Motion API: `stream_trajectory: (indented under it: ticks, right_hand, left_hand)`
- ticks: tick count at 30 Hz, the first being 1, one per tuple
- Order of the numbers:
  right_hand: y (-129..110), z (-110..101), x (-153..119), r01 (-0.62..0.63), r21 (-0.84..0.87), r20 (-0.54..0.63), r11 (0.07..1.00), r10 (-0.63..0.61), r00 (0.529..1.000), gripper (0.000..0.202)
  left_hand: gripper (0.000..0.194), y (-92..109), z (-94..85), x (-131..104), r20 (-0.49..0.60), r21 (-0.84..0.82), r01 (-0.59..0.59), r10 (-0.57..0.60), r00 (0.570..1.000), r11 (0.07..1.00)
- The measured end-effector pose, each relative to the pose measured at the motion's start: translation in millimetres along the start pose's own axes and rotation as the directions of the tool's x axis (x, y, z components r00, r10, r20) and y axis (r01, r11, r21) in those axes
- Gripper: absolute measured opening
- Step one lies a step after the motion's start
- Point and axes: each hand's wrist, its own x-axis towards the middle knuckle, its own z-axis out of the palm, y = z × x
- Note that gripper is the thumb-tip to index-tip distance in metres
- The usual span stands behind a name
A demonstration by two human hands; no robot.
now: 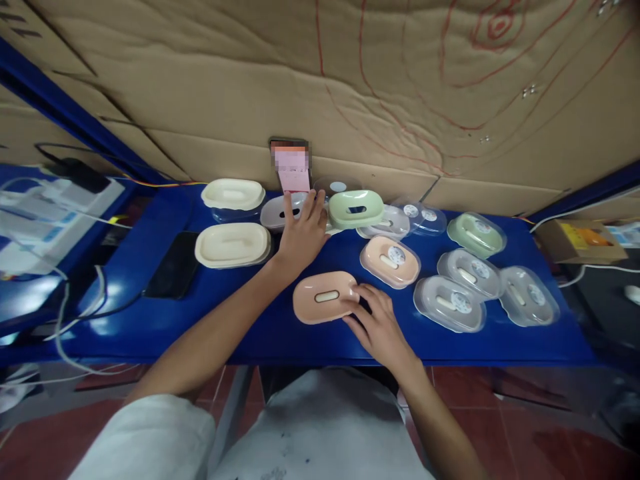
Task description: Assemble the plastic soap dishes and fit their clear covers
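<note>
My right hand (374,319) grips the right end of a peach soap dish (306,305), thumb and fingers at its rim. A cream oval piece (327,296) sits in the dish's middle slot. Further back, my left hand (306,235) reaches out with its fingers spread, over the right side of a grey soap dish (271,215) with an open slot; whether it touches that dish I cannot tell. Right beside its fingers lies a pale green soap dish (370,202), its slot also open. Two cream trays (233,245) lie to the left.
Several soap dishes under clear lids, such as a peach one (407,263) and a grey one (425,310), lie on the right of the blue table (270,340). A lit phone (294,175) leans on the cardboard wall (200,100). A black phone (173,265) and cables lie left.
</note>
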Motion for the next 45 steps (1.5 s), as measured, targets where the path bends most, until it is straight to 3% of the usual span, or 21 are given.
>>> stream_trajectory:
  ticks: [7, 11, 14, 18, 22, 24, 27, 31, 35, 42, 45]
  right_hand:
    - [0, -1, 2, -0.049, 0.039, 0.052, 0.998, 0.047, 0.998, 0.036]
    - [1, 1, 0, -0.095, 0.085, -0.009, 0.992, 0.096, 0.995, 0.06]
    - [2, 4, -3, -0.103, 0.084, -0.067, 0.991, 0.109, 0.992, 0.08]
    - [4, 4, -4, -0.051, 0.062, -0.062, 0.997, 0.054, 0.997, 0.09]
    - [3, 1, 0, -0.005, 0.065, 0.057, 0.998, 0.001, 0.998, 0.083]
    - [3, 0, 2, -0.008, 0.094, 0.104, 0.996, -0.002, 0.995, 0.078]
    - [2, 0, 1, -0.028, 0.125, 0.081, 0.992, 0.018, 0.997, 0.073]
    - [1, 1, -5, -0.06, 0.116, 0.013, 0.991, 0.059, 0.998, 0.062]
    - [1, 3, -8, -0.08, 0.104, 0.003, 0.991, 0.08, 0.997, 0.056]
    - [2, 5, -8, -0.04, 0.094, -0.043, 0.995, 0.044, 0.998, 0.048]
    - [1, 3, -5, -0.03, 0.099, -0.007, 0.995, 0.031, 0.999, 0.05]
  left_hand:
    - [0.033, 7, -12.8, -45, -0.073, 0.049, -0.13, 0.133, 0.988, 0.99]
    - [0.045, 14, -29.7, -85, -0.208, 0.021, -0.191, 0.191, 0.959, 0.981]
    - [0.056, 21, -45.6, -122, -0.263, -0.103, -0.166, 0.134, 0.955, 0.981]
    - [0.056, 27, -54.5, -170, -0.219, -0.231, -0.153, 0.101, 0.97, 0.961]
    - [0.044, 35, -44.2, -198, -0.16, -0.274, -0.131, 0.089, 0.983, 0.953]
    - [0.04, 40, -37.2, -201, -0.165, -0.275, -0.109, 0.065, 0.984, 0.955]
    - [0.035, 47, -29.7, -198, -0.171, -0.303, -0.061, 0.009, 0.985, 0.951]
    - [0.045, 51, -26.2, -190, -0.069, -0.414, 0.058, -0.095, 0.993, 0.908]
    - [0.057, 52, -25.6, -184, -0.026, -0.455, 0.076, -0.099, 0.995, 0.887]
    - [0.05, 56, -20.5, -174, 0.006, -0.501, 0.132, -0.149, 0.989, 0.855]
    - [0.05, 51, -19.6, -172, 0.033, -0.508, 0.158, -0.164, 0.986, 0.847]
